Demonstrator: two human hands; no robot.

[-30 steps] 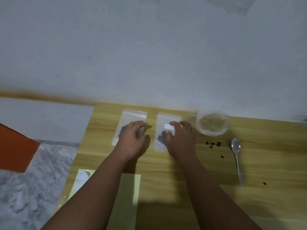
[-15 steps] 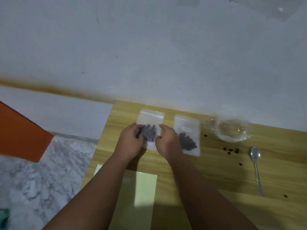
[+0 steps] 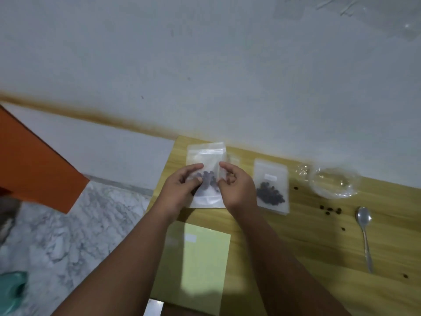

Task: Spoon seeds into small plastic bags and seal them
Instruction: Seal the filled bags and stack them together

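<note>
Head view. The left hand and right hand, fingers curled, pinch opposite sides of a small plastic bag holding dark seeds at the far left corner of the wooden table. A second bag (also holding seeds) lies flat just right of it. Farther right are a clear bowl, scattered seeds and a spoon.

The surface before me is pale yellow wood with fine brown grain, and the floor on the left is white marbled with grey, beside an orange panel. My clear bag and the second bag to its right hold dark, near-black seeds. The spoon is silver and the near sheet is pale green.
</note>
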